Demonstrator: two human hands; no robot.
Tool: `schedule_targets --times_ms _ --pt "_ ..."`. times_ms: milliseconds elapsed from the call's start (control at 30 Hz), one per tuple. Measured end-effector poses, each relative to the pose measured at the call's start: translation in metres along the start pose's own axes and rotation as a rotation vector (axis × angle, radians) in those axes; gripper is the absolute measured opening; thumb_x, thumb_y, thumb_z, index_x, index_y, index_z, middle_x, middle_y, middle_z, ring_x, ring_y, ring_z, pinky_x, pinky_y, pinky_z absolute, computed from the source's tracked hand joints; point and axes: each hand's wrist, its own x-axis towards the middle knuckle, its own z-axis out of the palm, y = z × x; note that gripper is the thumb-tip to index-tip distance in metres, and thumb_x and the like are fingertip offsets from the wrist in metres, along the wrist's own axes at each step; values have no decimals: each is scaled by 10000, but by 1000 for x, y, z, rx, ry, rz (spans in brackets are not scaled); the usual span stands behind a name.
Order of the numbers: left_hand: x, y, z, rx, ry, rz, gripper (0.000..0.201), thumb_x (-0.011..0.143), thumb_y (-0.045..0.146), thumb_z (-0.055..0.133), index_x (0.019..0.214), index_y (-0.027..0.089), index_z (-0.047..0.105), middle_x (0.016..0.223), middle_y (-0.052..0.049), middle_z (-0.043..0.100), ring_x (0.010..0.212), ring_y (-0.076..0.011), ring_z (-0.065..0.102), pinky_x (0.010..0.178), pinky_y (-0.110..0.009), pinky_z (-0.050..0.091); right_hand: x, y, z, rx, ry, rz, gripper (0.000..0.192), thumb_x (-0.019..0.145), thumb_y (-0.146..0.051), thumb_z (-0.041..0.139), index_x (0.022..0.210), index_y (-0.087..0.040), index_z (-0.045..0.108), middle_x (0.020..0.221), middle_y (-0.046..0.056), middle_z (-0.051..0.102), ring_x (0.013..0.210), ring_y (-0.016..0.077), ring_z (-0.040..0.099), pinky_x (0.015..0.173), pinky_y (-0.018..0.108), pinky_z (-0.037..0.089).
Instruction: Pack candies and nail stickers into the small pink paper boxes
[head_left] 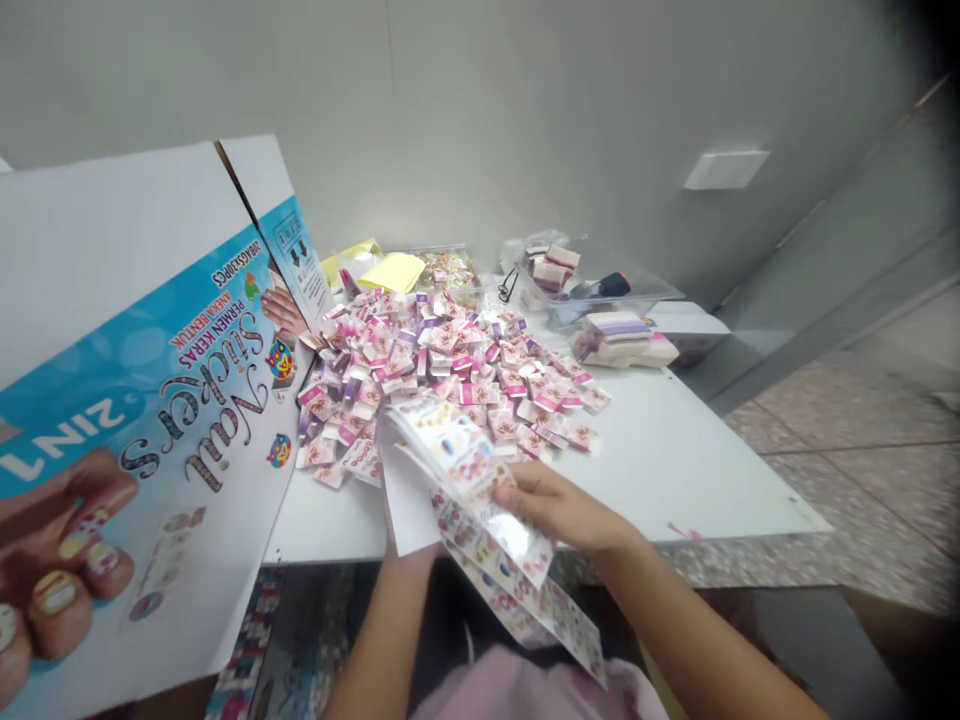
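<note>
My right hand [544, 503] pinches a glossy, colourful nail sticker sheet [457, 445] between thumb and fingers, at the table's front edge. Below it a long strip of sticker sheets [517, 590] hangs down over my lap. My left hand is mostly hidden; its wrist [411, 560] shows under a white-backed sheet [409, 505], which stands upright against that hand. Its fingers are out of sight behind the sheets. Just beyond both hands spreads a large heap of small pink and purple printed packets [450, 360].
A big nail sticker carton [150, 400] stands at the left. Behind the heap are a yellow packet [394, 272], a bin of colourful bits [450, 268], black scissors [508, 285] and a clear plastic tray [637, 285]. Bundled cards [619, 335] lie on the right of the white table [697, 470].
</note>
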Motion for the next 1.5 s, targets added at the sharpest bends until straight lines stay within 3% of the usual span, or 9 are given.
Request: schedule_targets --times_ms 167,267,533,700,800,1033,1167,1333,1500 --pt "-5 -1 -2 -248 128 -23 533 920 593 388 1153 223 692 1152 -96 722 1233 -335 563 1084 -494 383 -37 56 11 108 -90 301 493 830 -608 639 909 -122 663 765 45 682 616 146 618 547 229 485" --pt "-4 4 -14 -282 132 -43 438 944 456 374 1074 220 718 1058 -89 746 1166 -324 608 1079 -501 381 -58 64 9 137 -96 395 517 837 -611 625 1004 -123 658 764 50 679 599 155 615 539 237 482" --pt "-8 27 -10 -239 242 76 445 934 467 408 1159 213 695 1018 -106 743 989 -311 675 964 -506 464 -70 54 -14 -99 -111 386 513 878 -607 559 996 -134 720 919 72 699 821 218 607 767 315 504" --pt "-11 28 8 -225 432 82 440 922 516 462 1162 236 701 1023 -95 758 1015 -316 679 979 -490 461 -70 92 10 55 -19 323 527 879 -613 559 1012 -129 721 848 56 673 719 169 549 660 259 459" --pt "-13 14 19 -219 422 16 446 907 532 493 1175 240 696 1050 -91 759 1075 -328 662 1015 -494 439 -61 99 26 126 48 262 545 867 -620 575 1024 -119 718 828 61 654 695 156 512 609 240 418" --pt "-29 -30 30 -190 249 -156 607 854 663 482 1137 176 708 1058 -133 746 1123 -363 632 981 -492 464 -28 70 32 319 159 205 501 844 -594 631 953 -107 671 708 49 667 526 125 555 485 223 433" --pt "-32 -43 29 -160 210 -197 520 844 601 550 993 139 739 893 -128 753 962 -338 687 912 -469 506 -2 20 30 468 211 157 427 787 -540 721 892 -132 649 573 -8 609 426 117 550 416 219 455" --pt "-42 -58 33 -101 170 -139 393 843 520 580 780 161 727 580 -64 653 678 -269 684 781 -422 549 21 -37 25 321 122 -104 411 730 -549 769 804 -150 701 712 55 681 547 150 617 471 235 481" --pt "-48 -55 32 -123 170 -154 427 836 558 563 887 166 725 664 -86 684 685 -284 683 750 -446 548 -5 -24 13 200 46 -182 428 772 -603 696 858 -186 736 683 75 674 536 199 616 495 316 515"
